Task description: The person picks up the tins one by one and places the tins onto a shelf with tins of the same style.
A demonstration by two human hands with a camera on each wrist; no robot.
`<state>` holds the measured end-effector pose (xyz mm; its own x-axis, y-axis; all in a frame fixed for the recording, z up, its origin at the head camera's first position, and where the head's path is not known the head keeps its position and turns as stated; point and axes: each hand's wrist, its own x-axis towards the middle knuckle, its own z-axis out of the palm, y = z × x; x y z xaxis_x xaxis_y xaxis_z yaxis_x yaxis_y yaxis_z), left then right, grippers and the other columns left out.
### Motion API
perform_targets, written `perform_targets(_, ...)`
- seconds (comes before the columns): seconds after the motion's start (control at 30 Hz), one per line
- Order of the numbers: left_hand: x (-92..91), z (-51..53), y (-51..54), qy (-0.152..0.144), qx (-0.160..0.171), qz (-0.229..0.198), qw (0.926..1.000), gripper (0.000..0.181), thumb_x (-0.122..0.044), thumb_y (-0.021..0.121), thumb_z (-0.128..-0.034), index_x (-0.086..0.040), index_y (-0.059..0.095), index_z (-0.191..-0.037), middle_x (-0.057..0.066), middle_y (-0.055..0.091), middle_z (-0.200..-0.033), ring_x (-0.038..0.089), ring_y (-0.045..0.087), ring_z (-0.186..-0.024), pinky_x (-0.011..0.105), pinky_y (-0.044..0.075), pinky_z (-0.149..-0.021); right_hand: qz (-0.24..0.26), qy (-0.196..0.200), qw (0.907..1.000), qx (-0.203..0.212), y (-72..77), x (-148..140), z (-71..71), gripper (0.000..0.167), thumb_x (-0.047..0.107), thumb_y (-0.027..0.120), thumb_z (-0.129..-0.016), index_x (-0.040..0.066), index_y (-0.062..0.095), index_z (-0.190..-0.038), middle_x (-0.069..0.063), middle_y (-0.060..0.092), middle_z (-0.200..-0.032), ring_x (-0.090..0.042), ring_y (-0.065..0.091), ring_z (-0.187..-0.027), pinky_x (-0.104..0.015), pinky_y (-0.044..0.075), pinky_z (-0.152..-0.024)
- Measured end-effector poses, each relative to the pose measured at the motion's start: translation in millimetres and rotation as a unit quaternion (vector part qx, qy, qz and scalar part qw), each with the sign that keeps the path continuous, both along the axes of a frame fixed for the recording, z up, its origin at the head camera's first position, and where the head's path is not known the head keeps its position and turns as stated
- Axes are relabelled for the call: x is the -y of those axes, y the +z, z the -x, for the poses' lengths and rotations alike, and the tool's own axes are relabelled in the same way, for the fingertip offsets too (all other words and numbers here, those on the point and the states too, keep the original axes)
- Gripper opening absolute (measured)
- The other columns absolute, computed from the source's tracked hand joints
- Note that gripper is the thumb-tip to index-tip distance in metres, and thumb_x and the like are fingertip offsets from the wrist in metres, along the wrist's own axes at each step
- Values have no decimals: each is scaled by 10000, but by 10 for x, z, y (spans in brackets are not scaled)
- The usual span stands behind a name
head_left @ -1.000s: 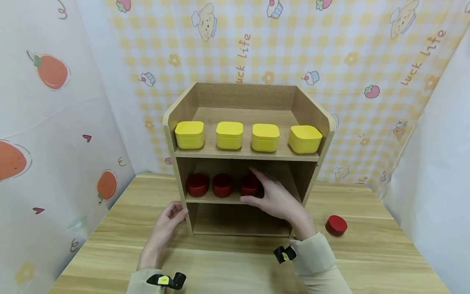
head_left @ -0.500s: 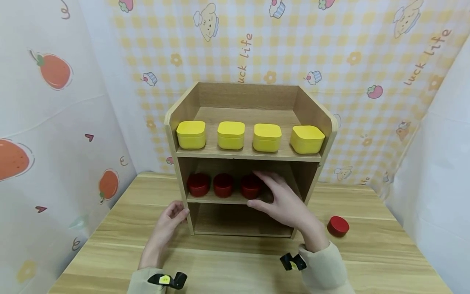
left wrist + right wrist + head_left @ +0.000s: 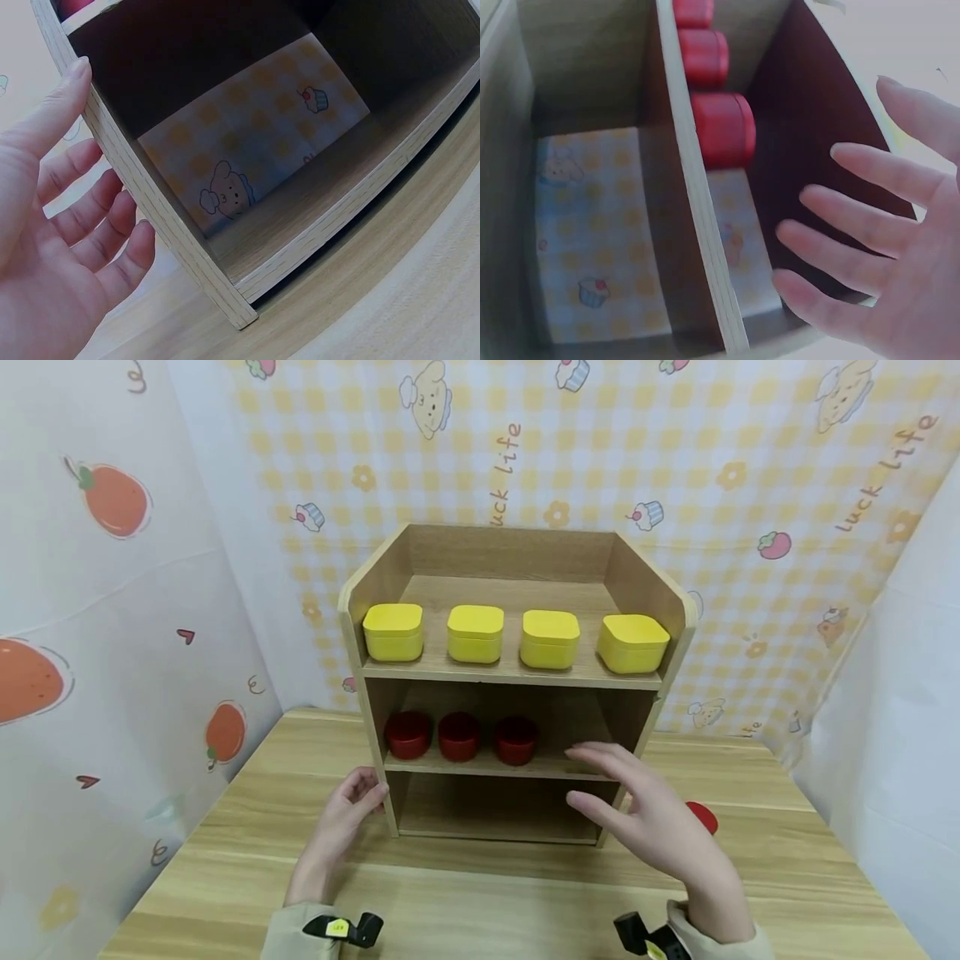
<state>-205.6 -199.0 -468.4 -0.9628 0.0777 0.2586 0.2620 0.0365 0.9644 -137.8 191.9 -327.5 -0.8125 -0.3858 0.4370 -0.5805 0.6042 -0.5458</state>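
Note:
In the head view, a small wooden shelf unit (image 3: 517, 677) stands on the table. Three round red tins (image 3: 408, 735) line its middle shelf from the left; the rightmost red tin (image 3: 724, 131) is large in the right wrist view. My left hand (image 3: 348, 810) holds the unit's left side panel, with the thumb (image 3: 64, 97) on its front edge and curled fingers against the outside. In front of the unit's right side hovers my right hand (image 3: 652, 814), fingers spread and holding nothing. Behind it, another red tin (image 3: 702, 816) sits on the table, partly hidden.
Several yellow square-lidded boxes (image 3: 476, 635) stand in a row on the top shelf. A bottom compartment (image 3: 498, 810) lies below the red tins. Patterned cloth (image 3: 750, 527) hangs behind, and white cloth (image 3: 142, 610) closes the left side.
My right hand has let go of the third red tin on the middle shelf and drawn back to the right, towards me. My left hand keeps its place.

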Motion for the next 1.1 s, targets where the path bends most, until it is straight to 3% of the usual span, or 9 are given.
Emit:
perform_targets(0.07,-6,5,5,-13,-4,9,10000,204,-46,574,-978,85,490,-1109,68,510,-924,119,515,-840,288,519,-736,37,-46,10000,26,-13,-91,-40,407,260,706,-917,228,593,-1308,81,565,-1304,-118,586,-1042,-244,484,-823)
perform_targets(0.1,-6,6,6,-23,0,5,10000,213,-47,572,-979,94,487,-1114,64,515,-928,118,517,-844,288,519,-740,31,-79,10000,42,-18,-133,-53,392,250,702,-921,214,602,-1298,82,582,-1286,-127,558,-1118,-244,468,-866)
perform_targets(0.17,-4,8,7,-36,37,-35,10000,226,-34,561,-980,112,478,-1131,51,523,-940,112,524,-852,287,518,-747,48,-124,9998,145,-25,-207,-69,363,237,694,-927,183,616,-1277,70,609,-1255,-137,574,-1099,-242,475,-848)
perform_targets(0.43,-15,28,9,-52,20,-111,9999,193,-32,567,-976,84,490,-1110,44,527,-939,107,525,-853,280,518,-740,112,-196,9951,963,-75,-523,-128,215,228,656,-954,183,661,-1165,36,641,-1192,-193,607,-1054,-275,524,-741)
perform_targets(0.53,-23,35,2,-67,53,-105,9999,188,-32,573,-973,71,491,-1108,50,527,-943,106,526,-856,281,520,-741,49,-215,9926,1192,-119,-648,-134,187,222,647,-959,156,663,-1133,7,646,-1162,-149,630,-991,-280,532,-772)
perform_targets(0.77,-24,16,-9,-67,129,-147,9998,254,-42,573,-978,125,464,-1134,36,539,-960,105,536,-877,277,518,-763,-251,-595,9875,1441,-169,-853,-134,238,272,645,-959,128,643,-1149,47,648,-1123,-86,601,-969,-278,517,-798)
perform_targets(1.1,-2,4,7,-97,47,-110,9999,266,-47,555,-991,142,456,-1149,56,530,-962,116,527,-873,279,521,-755,-184,-951,9820,1620,-264,-980,-60,347,276,679,-934,55,610,-1194,11,659,-1092,-71,607,-938,-279,517,-787)
